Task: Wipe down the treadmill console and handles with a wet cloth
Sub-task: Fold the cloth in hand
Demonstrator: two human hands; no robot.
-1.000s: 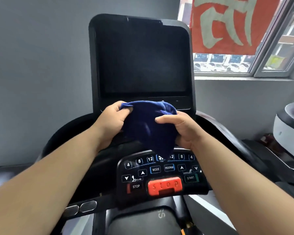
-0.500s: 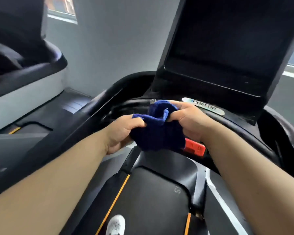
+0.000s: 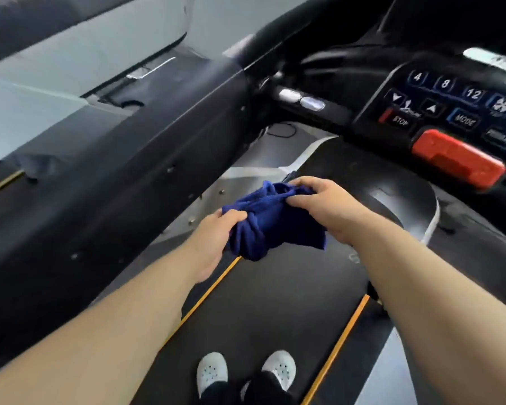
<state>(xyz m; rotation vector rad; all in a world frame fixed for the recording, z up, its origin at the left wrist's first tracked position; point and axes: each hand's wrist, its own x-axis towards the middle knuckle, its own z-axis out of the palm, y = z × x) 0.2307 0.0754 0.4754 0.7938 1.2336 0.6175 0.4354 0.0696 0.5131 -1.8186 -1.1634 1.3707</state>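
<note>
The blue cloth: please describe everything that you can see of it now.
The cloth is dark blue and looks like soft, thick towel fabric. It is bunched and creased, not spread flat, and one loose corner hangs down. The left hand grips its lower left end and the right hand pinches its upper edge. It hangs between them in the air above the treadmill belt and does not touch the console. Whether it is wet cannot be told.

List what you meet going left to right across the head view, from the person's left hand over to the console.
left hand → blue cloth, gripped by both hands → right hand → red stop button
</note>
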